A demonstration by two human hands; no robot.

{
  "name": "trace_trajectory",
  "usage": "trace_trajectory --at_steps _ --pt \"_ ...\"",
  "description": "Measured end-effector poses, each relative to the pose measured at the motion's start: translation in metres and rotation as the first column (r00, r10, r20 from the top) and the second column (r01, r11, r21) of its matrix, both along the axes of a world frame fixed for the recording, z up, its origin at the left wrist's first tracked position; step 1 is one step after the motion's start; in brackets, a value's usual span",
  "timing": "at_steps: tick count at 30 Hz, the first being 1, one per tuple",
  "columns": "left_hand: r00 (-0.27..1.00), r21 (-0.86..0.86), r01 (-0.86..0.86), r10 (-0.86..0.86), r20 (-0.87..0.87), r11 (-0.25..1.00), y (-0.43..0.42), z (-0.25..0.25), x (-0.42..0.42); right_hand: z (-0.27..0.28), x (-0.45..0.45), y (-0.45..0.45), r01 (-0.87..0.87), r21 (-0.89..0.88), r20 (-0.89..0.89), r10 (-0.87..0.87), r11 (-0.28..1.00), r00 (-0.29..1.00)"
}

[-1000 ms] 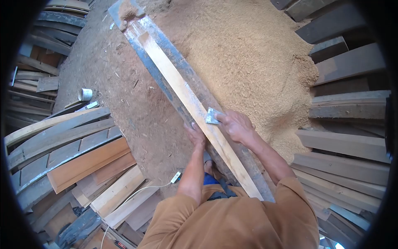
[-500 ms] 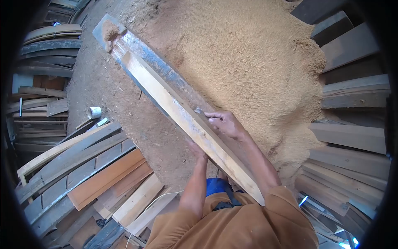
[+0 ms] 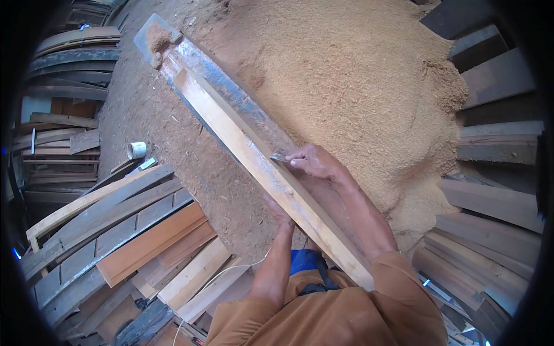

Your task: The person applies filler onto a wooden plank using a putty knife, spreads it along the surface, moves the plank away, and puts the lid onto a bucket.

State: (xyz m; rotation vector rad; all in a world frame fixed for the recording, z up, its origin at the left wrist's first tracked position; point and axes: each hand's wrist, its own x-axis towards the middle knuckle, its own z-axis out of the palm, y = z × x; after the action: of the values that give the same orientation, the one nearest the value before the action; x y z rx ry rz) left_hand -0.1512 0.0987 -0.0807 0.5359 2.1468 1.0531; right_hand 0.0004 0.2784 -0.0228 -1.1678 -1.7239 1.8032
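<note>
A long pale wooden beam point(image 3: 262, 167) lies lengthwise on a narrow, blue-stained bench plank point(image 3: 222, 86), its near end by my body. Whitish smears show along its upper face. My right hand point(image 3: 314, 162) is closed around a small putty knife point(image 3: 280, 157), whose thin metal blade rests at the beam's right edge; the handle is hidden in the fingers. On the opposite side, my left hand point(image 3: 279, 212) grips the beam's left edge, with its fingers partly hidden under the wood.
Brown sawdust point(image 3: 157, 39) sits on the plank's far end. A big sawdust heap point(image 3: 358, 86) spreads to the right. Stacked boards point(image 3: 490, 202) line the right side; more boards point(image 3: 153, 242) lie at lower left, near a white cup point(image 3: 137, 150).
My right hand has shifted slightly, bringing the putty knife's blade onto the beam's edge, where it shows more clearly. The whole view has moved a little; my left hand stays at the beam.
</note>
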Motion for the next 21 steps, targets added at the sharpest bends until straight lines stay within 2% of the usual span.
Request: trace_trajectory --at_steps 1,2,5,8,10,13,16,17,19,21 --pt "0.996 0.049 -0.063 0.059 0.070 0.997 0.000 0.000 0.002 0.010 0.009 0.005 -0.074 -0.017 0.069 0.075 0.997 0.995" --pt "0.996 0.059 -0.049 0.044 0.075 0.997 -0.002 -0.004 0.000 0.022 0.011 0.006 -0.022 -0.017 0.109 0.024 1.000 0.994" --pt "0.997 0.076 -0.028 0.022 0.075 0.997 -0.011 -0.022 -0.006 0.018 -0.005 0.006 0.223 -0.063 -0.040 -0.225 0.973 0.973" --pt "0.996 0.072 -0.044 0.038 0.080 0.996 -0.010 -0.021 -0.005 0.026 -0.032 0.009 0.246 -0.205 -0.165 -0.281 0.947 0.945" --pt "0.989 0.083 -0.065 0.053 0.135 0.994 -0.007 -0.009 -0.002 0.017 -0.046 0.005 0.216 -0.119 -0.203 -0.237 0.969 0.950" --pt "0.996 -0.051 0.069 -0.072 -0.060 0.996 -0.001 0.012 0.004 0.014 -0.047 -0.006 0.207 -0.040 -0.154 -0.210 0.978 0.965" --pt "0.989 -0.077 0.099 -0.106 -0.100 0.992 0.001 0.011 0.001 0.015 -0.024 -0.008 0.130 -0.061 -0.079 -0.134 0.990 0.988" --pt "0.992 -0.023 0.101 -0.102 -0.070 0.995 -0.001 0.004 -0.002 0.015 -0.017 -0.007 0.093 -0.082 -0.057 -0.098 0.992 0.994" --pt "0.995 0.085 0.100 -0.100 -0.009 0.991 -0.009 -0.018 -0.009 0.021 -0.010 -0.003 0.142 -0.088 -0.080 -0.149 0.986 0.986" --pt "0.998 0.110 0.064 -0.065 0.010 0.992 -0.014 -0.032 -0.012 0.028 -0.011 0.002 0.199 -0.118 -0.094 -0.210 0.973 0.973"
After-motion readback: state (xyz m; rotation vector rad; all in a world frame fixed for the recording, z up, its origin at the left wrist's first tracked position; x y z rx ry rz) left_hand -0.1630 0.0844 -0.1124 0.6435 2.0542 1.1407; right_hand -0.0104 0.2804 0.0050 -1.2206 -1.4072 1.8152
